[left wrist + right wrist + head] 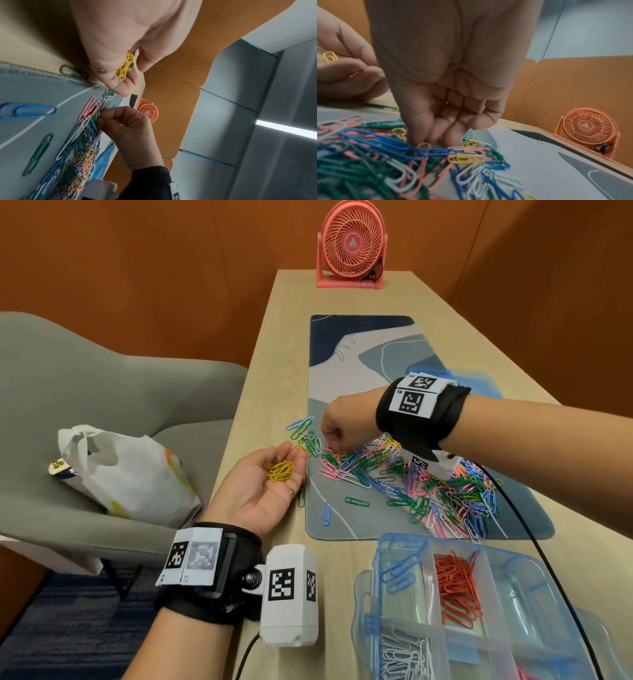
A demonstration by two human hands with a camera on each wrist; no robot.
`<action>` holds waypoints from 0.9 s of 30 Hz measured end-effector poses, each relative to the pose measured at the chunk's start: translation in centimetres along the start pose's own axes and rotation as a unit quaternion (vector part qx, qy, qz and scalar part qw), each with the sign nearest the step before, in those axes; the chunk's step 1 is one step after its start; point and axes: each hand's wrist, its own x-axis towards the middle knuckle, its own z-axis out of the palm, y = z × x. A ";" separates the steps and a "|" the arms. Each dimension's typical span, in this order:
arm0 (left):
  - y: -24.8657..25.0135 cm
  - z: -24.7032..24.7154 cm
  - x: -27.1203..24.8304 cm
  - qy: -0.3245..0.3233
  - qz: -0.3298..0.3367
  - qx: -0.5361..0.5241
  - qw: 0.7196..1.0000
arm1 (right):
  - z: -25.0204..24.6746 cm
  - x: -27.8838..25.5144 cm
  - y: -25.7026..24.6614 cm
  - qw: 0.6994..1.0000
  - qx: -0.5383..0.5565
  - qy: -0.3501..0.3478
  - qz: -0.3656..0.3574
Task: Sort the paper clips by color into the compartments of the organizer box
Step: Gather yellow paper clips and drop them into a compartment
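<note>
Early going, I judge: my organizer box (387,546) holds red, white and a few blue clips, while the mixed pile (424,484) covers the desk mat. My left hand (263,484) cups yellow clips (281,470); my right hand (337,428) pinches into the pile.

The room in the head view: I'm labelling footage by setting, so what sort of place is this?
Probably an office booth or meeting nook: a narrow wooden desk with a desk mat, orange padded wall panels, and a grey armchair beside it.
</note>
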 end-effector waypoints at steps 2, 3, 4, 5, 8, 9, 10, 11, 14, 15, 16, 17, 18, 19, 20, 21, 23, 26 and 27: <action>0.1 0.1 -0.1 0.003 0.001 0.003 1.000 | 0.0 0.0 0.0 1.000 -0.006 -0.004 -0.005; 0.1 0.1 -0.1 0.003 0.002 0.003 1.000 | 0.1 0.0 0.0 1.000 -0.009 -0.002 -0.006; 0.2 0.1 -0.1 0.004 0.002 0.002 1.000 | 0.1 0.0 0.0 1.000 -0.011 0.001 -0.008; 0.2 0.1 0.0 0.005 0.003 0.001 1.000 | 0.1 -0.1 0.0 1.000 -0.012 0.004 -0.008; 0.4 0.0 0.1 0.011 0.011 -0.004 1.000 | -0.5 -0.2 -0.1 1.000 0.013 0.011 -0.005; 0.4 0.0 0.1 0.013 0.014 -0.006 1.000 | -0.7 -0.1 -0.2 0.999 0.026 0.019 -0.007; 0.5 -0.1 0.2 0.015 0.017 -0.008 1.000 | -1.0 0.0 -0.4 0.999 0.039 0.031 -0.014; 0.5 -0.1 0.2 0.017 0.019 -0.009 1.000 | -1.2 0.1 -0.5 0.997 0.050 0.045 -0.023; 0.6 -0.1 0.2 0.023 0.022 -0.013 0.999 | -1.5 0.7 -1.3 0.995 0.062 0.063 -0.045; 0.6 -0.1 0.2 0.024 0.022 -0.016 0.999 | -1.5 0.9 -1.5 0.995 0.057 0.065 -0.048; 0.6 0.0 0.2 0.024 0.021 -0.016 0.999 | -1.5 1.1 -1.8 0.995 0.051 0.069 -0.052; 0.5 0.0 0.2 0.024 0.019 -0.015 0.999 | -1.5 1.3 -2.1 0.995 0.047 0.075 -0.055; 0.4 0.0 0.2 0.023 0.017 -0.012 1.000 | -1.5 1.5 -2.3 0.994 0.045 0.081 -0.059; 0.4 0.1 0.1 0.022 0.015 -0.009 1.000 | -1.5 1.7 -2.5 0.994 0.044 0.084 -0.061; 0.3 0.2 0.1 0.020 0.014 -0.008 1.000 | -1.4 1.8 -2.6 0.994 0.043 0.083 -0.061; 0.2 0.2 0.1 0.019 0.012 -0.008 1.000 | -1.3 2.0 -2.7 0.994 0.042 0.079 -0.058; 0.2 0.2 0.0 0.016 0.009 -0.007 1.000 | -1.1 2.2 -2.9 0.996 0.034 0.069 -0.051; 0.1 0.3 0.0 0.011 0.007 -0.003 1.000 | -0.7 2.7 -3.0 0.995 0.009 0.082 -0.051; 0.1 0.3 0.0 0.010 0.007 -0.001 1.000 | -0.7 2.8 -3.0 0.995 0.005 0.085 -0.049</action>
